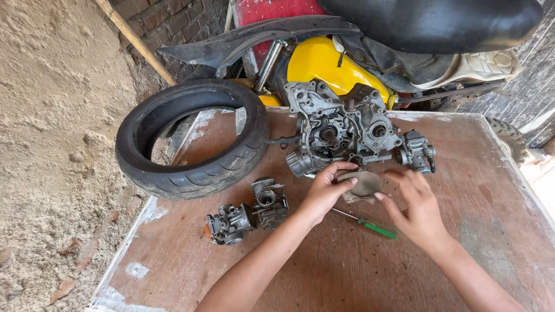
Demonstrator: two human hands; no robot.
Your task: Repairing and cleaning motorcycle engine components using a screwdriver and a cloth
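Note:
A small dirty brownish cloth-like piece [363, 186] is held between both hands just above the wooden board [347, 271]. My left hand [325, 190] pinches its left edge with fingers and thumb. My right hand [415, 205] grips its right side with fingers curled. Directly behind the hands lies a grey metal engine case [338, 130] with a gear shaft in its middle. Under my hands, a screwdriver with a green handle [370, 225] rests on the board.
A carburetor [417, 151] sits right of the engine case. Two more carburetor bodies [247, 215] lie at the left front. A black tyre [191, 138] leans over the board's left edge. A yellow motorcycle body [329, 63] and black seat [439, 23] stand behind. Sandy ground lies left.

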